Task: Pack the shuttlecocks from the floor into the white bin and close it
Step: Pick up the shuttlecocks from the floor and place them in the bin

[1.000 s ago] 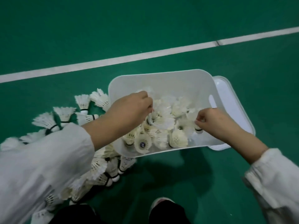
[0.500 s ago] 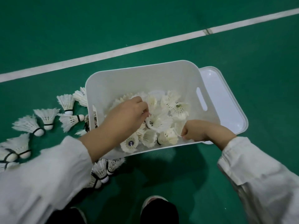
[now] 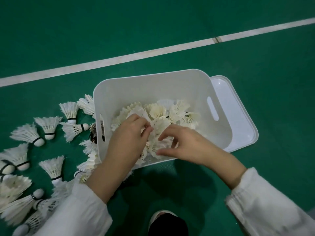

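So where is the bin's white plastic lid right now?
The flat white plastic lid lies on the green floor, tucked under the right side of the white plastic bin.

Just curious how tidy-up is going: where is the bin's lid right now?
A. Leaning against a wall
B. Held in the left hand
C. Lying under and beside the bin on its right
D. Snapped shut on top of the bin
C: the lid lies flat on the floor, sticking out from under the open white bin.

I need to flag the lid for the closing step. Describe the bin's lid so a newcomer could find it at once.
Find the white bin on the green floor. The lid lies flat, partly under the bin's right side, beyond its handle slot. Unlike the feathered shuttlecocks scattered left, it is a smooth, shallow, rounded tray.
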Demonstrator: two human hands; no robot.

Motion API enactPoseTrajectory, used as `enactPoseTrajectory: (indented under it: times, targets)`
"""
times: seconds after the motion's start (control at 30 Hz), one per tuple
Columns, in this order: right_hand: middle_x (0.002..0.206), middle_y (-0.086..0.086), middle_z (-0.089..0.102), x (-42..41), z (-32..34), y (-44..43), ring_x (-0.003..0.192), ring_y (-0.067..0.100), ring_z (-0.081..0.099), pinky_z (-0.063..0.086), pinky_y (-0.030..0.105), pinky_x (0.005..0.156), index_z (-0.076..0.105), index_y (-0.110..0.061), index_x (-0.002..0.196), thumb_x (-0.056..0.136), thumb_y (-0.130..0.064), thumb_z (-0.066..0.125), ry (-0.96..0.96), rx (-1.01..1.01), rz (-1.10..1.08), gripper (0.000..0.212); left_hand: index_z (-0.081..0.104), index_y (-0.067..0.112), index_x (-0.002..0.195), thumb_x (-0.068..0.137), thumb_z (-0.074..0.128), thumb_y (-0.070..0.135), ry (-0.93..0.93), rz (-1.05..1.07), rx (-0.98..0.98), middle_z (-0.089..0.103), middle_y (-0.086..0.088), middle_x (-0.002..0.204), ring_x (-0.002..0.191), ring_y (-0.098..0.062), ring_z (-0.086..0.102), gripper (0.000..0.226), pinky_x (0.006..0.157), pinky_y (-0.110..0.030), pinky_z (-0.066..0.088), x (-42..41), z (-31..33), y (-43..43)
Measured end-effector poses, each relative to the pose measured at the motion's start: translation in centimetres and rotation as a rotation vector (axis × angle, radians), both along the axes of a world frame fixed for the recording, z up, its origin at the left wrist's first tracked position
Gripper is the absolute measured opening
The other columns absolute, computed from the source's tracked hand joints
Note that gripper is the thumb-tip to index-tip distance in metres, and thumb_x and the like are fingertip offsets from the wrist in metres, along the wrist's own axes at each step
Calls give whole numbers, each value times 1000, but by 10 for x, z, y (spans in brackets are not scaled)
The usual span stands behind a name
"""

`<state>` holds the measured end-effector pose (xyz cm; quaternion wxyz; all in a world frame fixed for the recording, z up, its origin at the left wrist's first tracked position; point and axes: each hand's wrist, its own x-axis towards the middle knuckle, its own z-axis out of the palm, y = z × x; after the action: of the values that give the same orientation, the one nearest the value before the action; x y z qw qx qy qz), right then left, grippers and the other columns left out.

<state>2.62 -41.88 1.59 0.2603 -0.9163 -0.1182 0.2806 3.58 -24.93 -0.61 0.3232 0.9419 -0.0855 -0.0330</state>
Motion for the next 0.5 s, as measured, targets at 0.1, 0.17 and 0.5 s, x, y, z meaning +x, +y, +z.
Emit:
enactPoseTrajectory:
  times: [0.1, 0.17, 0.5]
  targets:
    - [111, -8, 56, -2, -14, 10, 92, 15, 58, 47, 34, 82, 62, -23, 109, 83, -44, 62, -97, -58, 37, 34, 66, 13, 88, 87, 60, 27, 2, 0, 17, 59, 4, 90, 81, -15, 57, 15, 69, -31, 45, -5, -4, 6]
    - [111, -4, 59, 1, -16, 11, 96, 20, 59, 47, 35, 82, 65, -18, 105, 89, -32, 57, -183, -53, 15, 23, 66, 14, 87, 87, 60, 27, 13, -26, 33, 59, 4, 90, 82, -15, 57, 14, 68, -31, 45, -5, -6, 8]
    - [92, 10, 64, 42, -31, -38, 85, 27, 60, 50, 39, 75, 68, -4, 93, 90, -15, 53, -386, -250, -241, 18, 38, 25, 125, 93, 48, 22, 88, -49, 79, 63, -1, 99, 86, -21, 58, 33, 66, -33, 43, -4, -3, 15]
